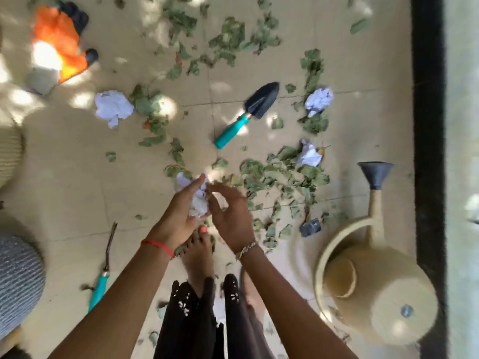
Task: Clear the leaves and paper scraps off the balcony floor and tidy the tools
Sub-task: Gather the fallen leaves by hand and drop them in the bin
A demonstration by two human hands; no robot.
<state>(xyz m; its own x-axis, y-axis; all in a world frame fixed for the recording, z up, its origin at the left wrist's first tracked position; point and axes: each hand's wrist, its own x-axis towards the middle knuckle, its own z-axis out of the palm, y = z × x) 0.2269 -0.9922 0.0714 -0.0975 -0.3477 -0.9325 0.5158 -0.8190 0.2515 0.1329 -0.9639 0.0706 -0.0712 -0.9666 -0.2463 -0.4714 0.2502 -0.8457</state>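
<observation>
— Four paper wads in all?
— Yes. One, the crumpled wad [198, 203], sits in the cupped left hand [178, 213], fingers curled under it, over the middle of the balcony floor [77, 177].
— The right hand [232, 213]?
— Fingers loose and apart, just beside that wad, holding nothing.
— The rest?
— Three loose scraps [114, 107] lie among leaves [272, 177] around the trowel [259, 104], farther out.

Head view, straight down onto floor [77, 177]
</observation>
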